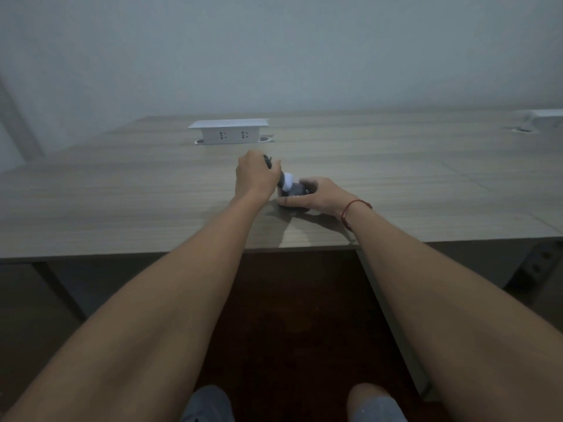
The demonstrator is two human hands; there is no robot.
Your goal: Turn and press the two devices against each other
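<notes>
**Both hands on one small dark/white object, near desk front edge**

Landmark = white socket box (228,131), raised out of the desk (122,202) at the far side.

- Object (291,187): small, grey-dark w/ a white band; sits on the desk nearer the person than the socket box and a bit to its right. What it is: too blurred to tell.
- L hand (256,175): fingers curled tight round a dark part (268,161) at the object's upper-left end. Closer to the socket box than the R hand.
- R hand (320,194): thumb and fingers wrapped round the lower-right, grey end, holding it against the desk. Red string (353,208) on that wrist.
- Long axis: appears to run diagonally, from the L fist (socket-box side) down-right to the R hand. Hands at opposite ends, nearly touching; only the white band shows between them.
- Whether the dark part and the grey body are one piece or two: cannot tell.
- Second white box (545,117) far right of the socket box, well apart from the hands.
</notes>
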